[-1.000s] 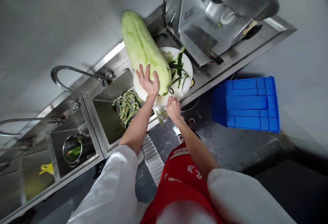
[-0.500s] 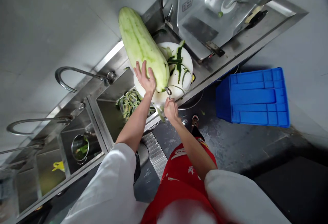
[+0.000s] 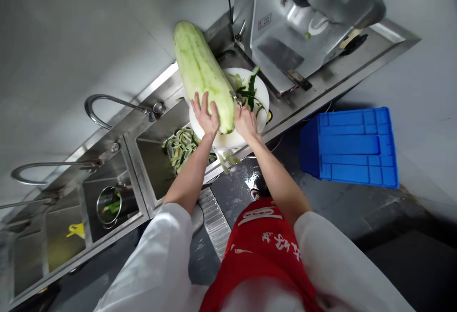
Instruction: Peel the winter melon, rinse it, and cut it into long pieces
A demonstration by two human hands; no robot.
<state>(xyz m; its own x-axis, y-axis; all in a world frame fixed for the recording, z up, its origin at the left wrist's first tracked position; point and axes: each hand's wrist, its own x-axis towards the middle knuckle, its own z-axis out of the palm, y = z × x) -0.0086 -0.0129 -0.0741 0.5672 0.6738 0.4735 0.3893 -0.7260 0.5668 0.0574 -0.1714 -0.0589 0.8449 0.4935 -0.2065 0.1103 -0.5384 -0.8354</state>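
Observation:
A big pale green winter melon [image 3: 203,67], mostly stripped of its skin, lies across a round white cutting board [image 3: 263,94] with its far end toward the wall. My left hand [image 3: 207,118] rests on its near end, fingers spread over the surface. In my right hand [image 3: 246,121] is a metal peeler [image 3: 236,97], held in closed fingers against the melon's right side. Dark green peel strips [image 3: 252,86] lie on the board just beyond that hand. More peelings [image 3: 228,160] hang over the counter's front edge.
Left of the board, a sink [image 3: 153,160] holds a heap of peelings [image 3: 182,148]. A metal machine [image 3: 282,50] stands at the right, with a cleaver [image 3: 285,60] lying on it. A blue crate [image 3: 350,148] is on the floor. Curved taps [image 3: 107,97] line the wall.
My right hand has moved the peeler from the melon's near tip up along its right side. My left hand stays on the melon. The whole view has shifted slightly.

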